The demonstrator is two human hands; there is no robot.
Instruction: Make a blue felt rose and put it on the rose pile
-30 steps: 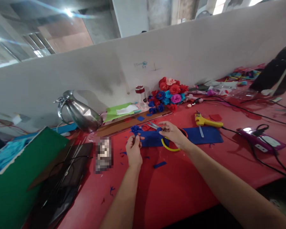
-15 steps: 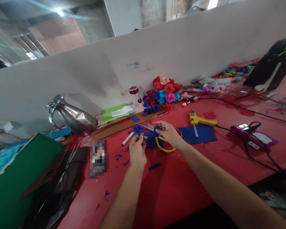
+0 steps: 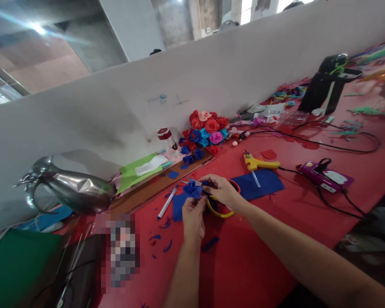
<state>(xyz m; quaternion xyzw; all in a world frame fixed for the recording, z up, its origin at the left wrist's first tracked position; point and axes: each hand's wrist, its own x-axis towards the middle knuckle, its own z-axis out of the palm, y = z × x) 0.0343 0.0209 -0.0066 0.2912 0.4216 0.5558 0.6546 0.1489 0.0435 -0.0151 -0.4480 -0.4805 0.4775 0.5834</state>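
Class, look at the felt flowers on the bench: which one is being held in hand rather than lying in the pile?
The dark blue flower, pinched by the left hand, apart from the wall-side pile.

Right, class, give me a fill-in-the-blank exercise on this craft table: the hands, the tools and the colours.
1. The left hand pinches a small felt flower coloured ____.
2. The right hand works scissors with ____ handle loops.
3. The glue gun lies on a table covered in ____.
4. The pen lies to the ____ of the hands.

Missing words: blue; yellow; red; left
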